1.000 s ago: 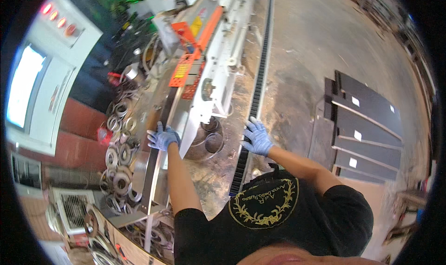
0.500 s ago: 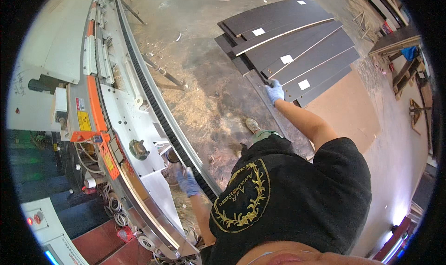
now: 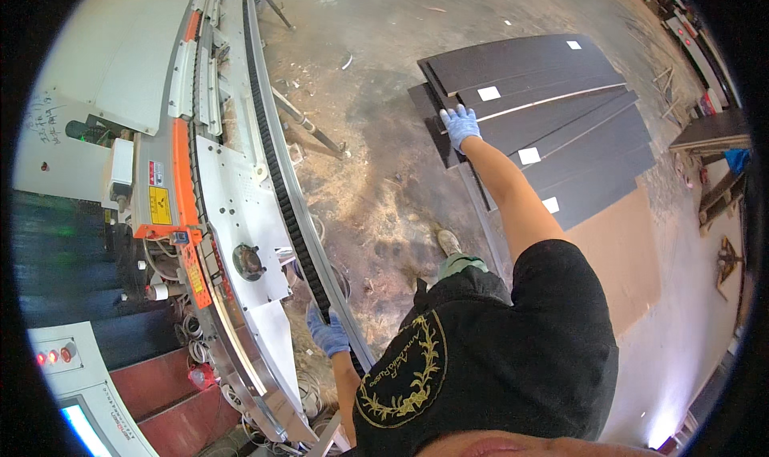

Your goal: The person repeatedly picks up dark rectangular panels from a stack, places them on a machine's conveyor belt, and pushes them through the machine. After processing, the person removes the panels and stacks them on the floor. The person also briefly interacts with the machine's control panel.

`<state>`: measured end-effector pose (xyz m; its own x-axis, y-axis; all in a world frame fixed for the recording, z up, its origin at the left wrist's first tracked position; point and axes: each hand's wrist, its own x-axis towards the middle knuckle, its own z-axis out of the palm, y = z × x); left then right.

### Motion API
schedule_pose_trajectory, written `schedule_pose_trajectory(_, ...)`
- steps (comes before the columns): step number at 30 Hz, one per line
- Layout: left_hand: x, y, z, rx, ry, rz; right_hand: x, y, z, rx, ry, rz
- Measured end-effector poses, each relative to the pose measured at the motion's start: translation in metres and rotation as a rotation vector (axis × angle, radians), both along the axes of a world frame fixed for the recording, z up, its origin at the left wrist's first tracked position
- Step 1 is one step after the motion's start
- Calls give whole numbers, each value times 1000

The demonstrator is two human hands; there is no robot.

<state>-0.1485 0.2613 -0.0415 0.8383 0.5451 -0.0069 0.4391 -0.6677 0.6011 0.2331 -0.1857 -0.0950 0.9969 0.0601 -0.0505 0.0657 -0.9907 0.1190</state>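
My right hand [image 3: 460,126], in a light blue glove, reaches out to the near-left end of a stack of dark brown panels [image 3: 553,112]. Its fingers are stretched out and rest at the panel edge, not wrapped round it. The panels overlap in a fan, and several white square labels [image 3: 529,156] lie on them. My left hand [image 3: 328,334], gloved alike, is low beside the black chain track [image 3: 295,229] of a long machine. Its fingers are extended and it holds nothing visible; whether it touches the rail I cannot tell.
On the left runs the long machine with an orange guard [image 3: 185,173] and white plates. A control panel [image 3: 84,393] with red lights stands at lower left. Beneath the panels lies a light brown board [image 3: 617,257]. Sawdust and scraps cover the floor; wooden pieces [image 3: 709,132] stand at far right.
My right hand has moved from the near panels' ends to farther up the stack. The panels lie closer together, with fewer light edges showing. My left hand has come nearer the chain track.
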Motion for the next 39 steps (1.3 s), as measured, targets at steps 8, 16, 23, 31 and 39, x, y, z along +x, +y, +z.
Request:
schedule_pose_trajectory(8,14,-17,19,203,-183,-71,-53,7,26,28,181,221)
schedule_pose_trajectory(16,13,-100,-29,-916,-316,-247,-221,162,163,630,155,824)
schedule_pose_trajectory(23,-25,-54,20,-1282,-715,220,-258,148,154,570,147,878)
schedule_pose_trajectory(31,-135,39,28,-464,-815,737,-237,93,67,426,-152,865)
schedule_pose_trajectory(39,-132,-40,128,487,173,-206,-297,240,119,619,-58,1156)
